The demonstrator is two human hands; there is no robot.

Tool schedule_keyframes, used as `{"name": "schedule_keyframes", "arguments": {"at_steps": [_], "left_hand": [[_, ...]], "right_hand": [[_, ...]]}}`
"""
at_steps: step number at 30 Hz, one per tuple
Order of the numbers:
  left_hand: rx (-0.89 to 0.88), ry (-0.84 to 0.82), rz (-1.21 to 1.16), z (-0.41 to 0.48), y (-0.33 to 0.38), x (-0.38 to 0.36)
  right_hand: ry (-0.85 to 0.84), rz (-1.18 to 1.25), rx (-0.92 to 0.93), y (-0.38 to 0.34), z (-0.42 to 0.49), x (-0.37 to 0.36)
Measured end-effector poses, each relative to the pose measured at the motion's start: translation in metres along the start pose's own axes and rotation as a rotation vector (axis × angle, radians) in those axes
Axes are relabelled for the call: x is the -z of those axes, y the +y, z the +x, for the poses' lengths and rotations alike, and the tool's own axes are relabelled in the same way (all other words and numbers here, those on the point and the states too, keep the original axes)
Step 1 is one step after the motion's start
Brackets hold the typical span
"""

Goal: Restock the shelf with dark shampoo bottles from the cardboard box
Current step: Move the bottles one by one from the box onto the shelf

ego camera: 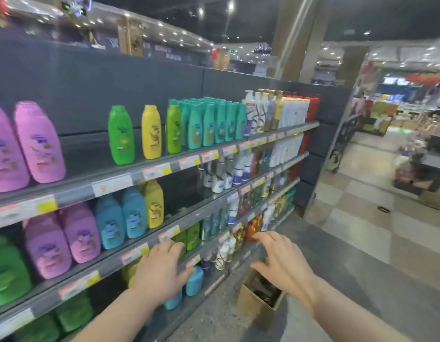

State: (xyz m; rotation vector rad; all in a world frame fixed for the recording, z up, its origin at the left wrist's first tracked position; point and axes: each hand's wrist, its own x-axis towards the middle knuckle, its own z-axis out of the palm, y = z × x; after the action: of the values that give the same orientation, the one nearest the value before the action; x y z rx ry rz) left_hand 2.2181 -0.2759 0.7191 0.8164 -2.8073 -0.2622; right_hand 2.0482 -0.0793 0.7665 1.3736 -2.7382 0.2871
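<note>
A brown cardboard box (pixel 252 304) stands open on the floor beside the shelving, with dark bottles (pixel 264 288) inside it. My right hand (pixel 281 261) hovers above the box with fingers spread and holds nothing. My left hand (pixel 162 270) reaches toward the third shelf rail (pixel 149 250), fingers straight and empty. The second shelf (pixel 189 191) has a bare dark stretch between the yellow bottle and the silver ones.
Shelves carry pink (pixel 38 141), green (pixel 121 134), yellow (pixel 151 131), teal (pixel 209 124) and blue bottles (pixel 133 213). Price tags line the rails. The aisle floor (pixel 362 243) opens to the right, with a metal rack (pixel 344 141) and other displays beyond.
</note>
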Motion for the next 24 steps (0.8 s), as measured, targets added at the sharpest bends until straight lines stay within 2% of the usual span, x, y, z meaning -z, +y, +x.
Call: {"name": "schedule_keyframes", "arguments": {"at_steps": [5, 11, 16, 24], "left_hand": [[-0.139, -0.168, -0.005, 0.021, 0.11, -0.062], [-0.195, -0.291, 0.025, 0.067, 0.165, -0.113], [-0.171, -0.348, 0.003, 0.135, 0.198, -0.172], [-0.202, -0.509, -0.011, 0.288, 0.261, -0.25]], "right_hand": [[-0.109, -0.04, -0.208, 0.119, -0.063, -0.013], [-0.184, -0.049, -0.333, 0.194, -0.075, -0.043], [-0.237, -0.073, -0.361, 0.254, -0.033, -0.069], [-0.35, -0.1, -0.391, 0.367, 0.096, -0.089]]}}
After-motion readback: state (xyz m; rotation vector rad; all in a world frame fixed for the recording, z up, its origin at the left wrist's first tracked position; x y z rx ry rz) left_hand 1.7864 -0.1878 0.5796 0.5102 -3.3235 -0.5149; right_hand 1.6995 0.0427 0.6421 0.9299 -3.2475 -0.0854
